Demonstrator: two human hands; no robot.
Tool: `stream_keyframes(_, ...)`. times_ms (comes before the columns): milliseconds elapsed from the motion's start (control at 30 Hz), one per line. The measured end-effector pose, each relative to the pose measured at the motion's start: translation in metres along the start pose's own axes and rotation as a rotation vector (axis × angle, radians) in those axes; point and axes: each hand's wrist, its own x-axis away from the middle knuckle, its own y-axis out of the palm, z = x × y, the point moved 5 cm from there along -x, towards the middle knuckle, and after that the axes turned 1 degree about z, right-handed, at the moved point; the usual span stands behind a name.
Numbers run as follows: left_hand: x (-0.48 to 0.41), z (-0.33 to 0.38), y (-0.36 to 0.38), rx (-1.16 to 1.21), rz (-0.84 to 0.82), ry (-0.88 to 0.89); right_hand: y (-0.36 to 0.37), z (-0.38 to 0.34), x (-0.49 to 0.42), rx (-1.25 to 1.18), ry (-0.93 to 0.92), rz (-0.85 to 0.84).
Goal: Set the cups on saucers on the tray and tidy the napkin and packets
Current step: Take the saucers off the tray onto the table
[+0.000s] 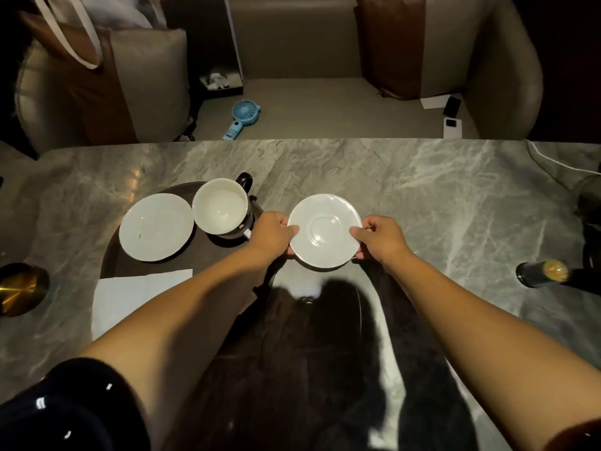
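I hold a white saucer with both hands above the marble table, just right of the dark tray. My left hand pinches its left rim and my right hand pinches its right rim. On the tray a second white saucer lies at the left. Beside it stands a cup, white inside, dark outside, with its dark handle pointing away from me. A white napkin overlaps the tray's near edge, partly under my left forearm. I cannot make out any packets.
A gold round object sits at the table's left edge. A dark bottle with a gold cap lies at the right. A white cable runs across the far right corner. Behind the table is a sofa holding a blue hand fan.
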Motion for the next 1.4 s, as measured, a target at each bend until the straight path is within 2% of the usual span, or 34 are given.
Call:
stream_keyframes(200, -0.008, -0.001, 0.010, -0.114, -0.007, -0.014, -0.003, 0.001, -0.013, 0.193, -0.060, 0.007)
stream_keyframes(300, -0.012, -0.008, 0.014, -0.113, 0.004, -0.078, -0.004, 0.004, -0.015, 0.251, -0.071, 0.013)
stream_keyframes(500, -0.018, -0.020, 0.021, -0.163, 0.023, -0.145, 0.000, 0.012, -0.016, 0.259, -0.044, -0.009)
stream_keyframes(800, -0.022, -0.020, 0.023, -0.243, 0.032, -0.125, 0.003, 0.017, -0.018, 0.293, -0.031, -0.010)
stream_keyframes(1100, -0.024, -0.021, 0.025, -0.322, -0.037, -0.112, 0.003, 0.011, -0.024, 0.368, -0.029, -0.068)
stream_keyframes(1400, -0.025, -0.019, 0.025, -0.359, -0.051, -0.134, 0.006, 0.013, -0.024, 0.418, -0.020, -0.026)
